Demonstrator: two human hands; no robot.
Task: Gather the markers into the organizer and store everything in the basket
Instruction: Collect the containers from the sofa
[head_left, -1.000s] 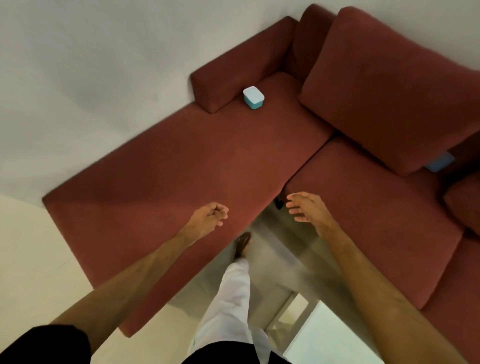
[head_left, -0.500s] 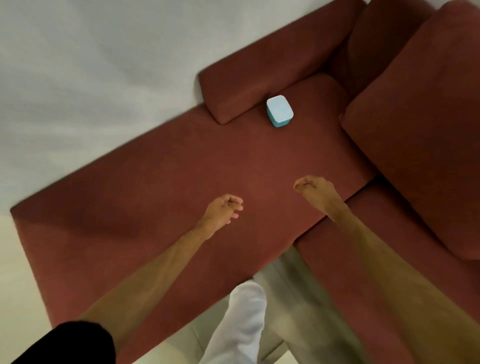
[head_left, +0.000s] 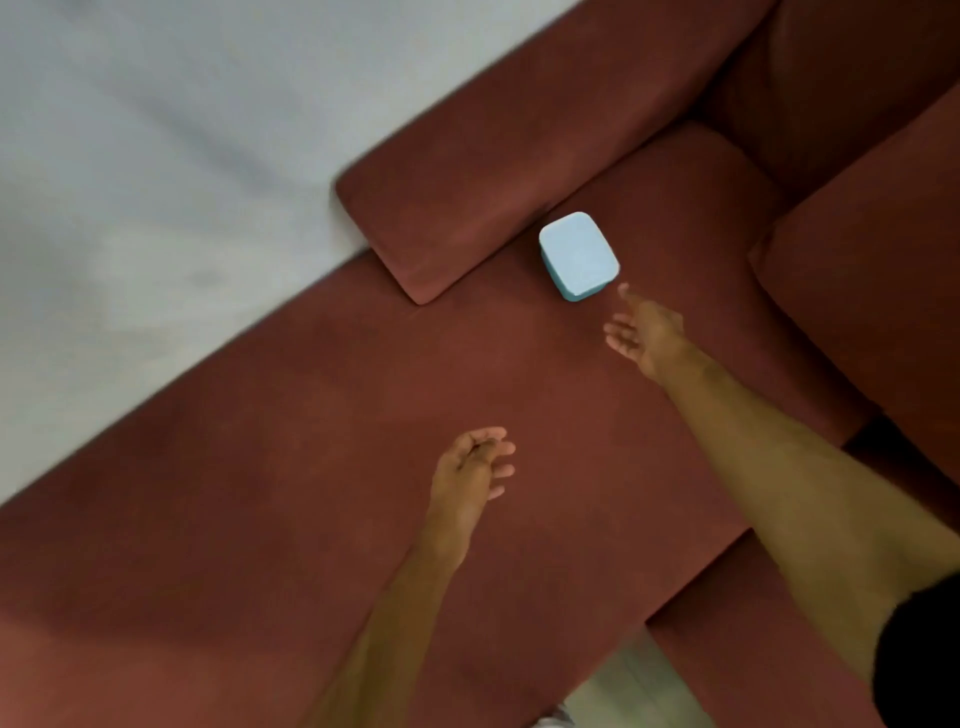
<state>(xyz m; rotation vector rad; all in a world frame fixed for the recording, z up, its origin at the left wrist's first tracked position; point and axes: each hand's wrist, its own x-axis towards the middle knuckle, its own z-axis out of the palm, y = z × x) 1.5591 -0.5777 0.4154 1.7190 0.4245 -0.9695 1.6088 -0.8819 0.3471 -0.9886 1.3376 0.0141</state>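
The right hand (head_left: 641, 330), fingers spread and empty, reaches toward the small light-blue rounded plastic box (head_left: 578, 255) on the far dark-red fabric sofa seat (head_left: 311, 415), probably the organizer, so the next move calls for closing round it, while the left hand (head_left: 470, 467) hangs loosely curled, holding nothing.

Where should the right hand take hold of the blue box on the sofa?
Probably across the two long sides of the blue box, from above: it stands upright with its flat top facing up. The right hand, open, is near its lower right corner.

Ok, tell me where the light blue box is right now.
In the head view the light blue box sits on the red sofa seat, right of the bolster cushion, just beyond the outstretched right hand.
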